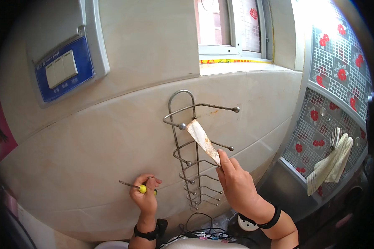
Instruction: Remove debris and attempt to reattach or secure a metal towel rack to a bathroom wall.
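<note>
My left hand [144, 198] is closed around a small screwdriver [142, 189] with a yellow-green and black handle. Its thin metal shaft sticks out to the left, near the tiled wall. My right hand [239, 184] grips one end of a flat, whitish strip [202, 140] with brown, rust-like stains. The strip's far end reaches the upper part of a metal wire rack [175, 139], just below its top prongs. I cannot tell whether it touches the wire. The rack runs down the wall and has several tiers of curved, ball-tipped prongs.
A blue-framed light switch [63, 71] is at upper left. Above the rack is a window [232, 29]. On the right stands a red-flowered patterned door [316, 124], with a pale towel [330, 159] hanging there. Black cables [199, 226] lie low in front of me.
</note>
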Available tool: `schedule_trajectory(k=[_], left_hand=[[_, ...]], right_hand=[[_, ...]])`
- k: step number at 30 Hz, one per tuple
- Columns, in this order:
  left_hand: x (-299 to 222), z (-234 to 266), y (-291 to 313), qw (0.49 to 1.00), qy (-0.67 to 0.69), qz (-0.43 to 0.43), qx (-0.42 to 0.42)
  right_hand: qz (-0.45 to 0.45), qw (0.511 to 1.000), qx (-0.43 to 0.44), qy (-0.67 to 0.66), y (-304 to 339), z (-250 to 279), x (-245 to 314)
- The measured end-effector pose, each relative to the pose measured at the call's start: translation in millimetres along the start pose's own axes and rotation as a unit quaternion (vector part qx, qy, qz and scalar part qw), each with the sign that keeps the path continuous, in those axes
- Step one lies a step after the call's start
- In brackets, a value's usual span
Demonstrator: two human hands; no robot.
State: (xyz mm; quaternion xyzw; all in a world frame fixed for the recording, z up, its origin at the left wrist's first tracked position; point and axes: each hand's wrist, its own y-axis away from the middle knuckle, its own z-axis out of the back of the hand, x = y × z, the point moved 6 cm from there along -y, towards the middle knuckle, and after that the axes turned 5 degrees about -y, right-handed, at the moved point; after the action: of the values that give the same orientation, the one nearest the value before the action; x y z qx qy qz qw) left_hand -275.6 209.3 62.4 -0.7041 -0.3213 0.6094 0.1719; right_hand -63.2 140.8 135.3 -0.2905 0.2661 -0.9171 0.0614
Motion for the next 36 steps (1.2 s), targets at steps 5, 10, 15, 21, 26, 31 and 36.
schedule_trajectory(k=[5,10,15,21,26,31,36], left_hand=[[-4.0,5.4,0.6,0.999,-0.012,-0.003,-0.042],[-26.0,-6.3,23.4,1.0,0.004,-0.001,-0.013],[-44.4,-27.1,49.2,0.998,-0.041,0.032,0.034],[-54.2,-63.9,78.8,0.992,-0.083,0.074,0.06],[-49.5,-85.5,96.1,0.984,-0.093,0.116,0.096],[-46.7,-110.9,109.5,0.978,-0.081,0.147,0.126],[-44.2,-141.8,126.2,0.968,-0.1,0.156,0.168]], right_hand=[[0.061,0.985,0.021,-0.161,17.3,23.2,-5.4],[-0.068,0.947,0.016,-0.313,70.7,44.4,-83.4],[-0.164,0.87,0.005,-0.465,89.7,19.0,-138.8],[-0.171,0.881,-0.002,-0.442,98.1,7.1,-180.9],[-0.219,0.87,0.033,-0.441,102.2,7.9,-216.1],[-0.231,0.84,0.01,-0.491,109.4,7.2,-245.8],[-0.247,0.865,0.0,-0.436,136.5,8.0,-294.6]])
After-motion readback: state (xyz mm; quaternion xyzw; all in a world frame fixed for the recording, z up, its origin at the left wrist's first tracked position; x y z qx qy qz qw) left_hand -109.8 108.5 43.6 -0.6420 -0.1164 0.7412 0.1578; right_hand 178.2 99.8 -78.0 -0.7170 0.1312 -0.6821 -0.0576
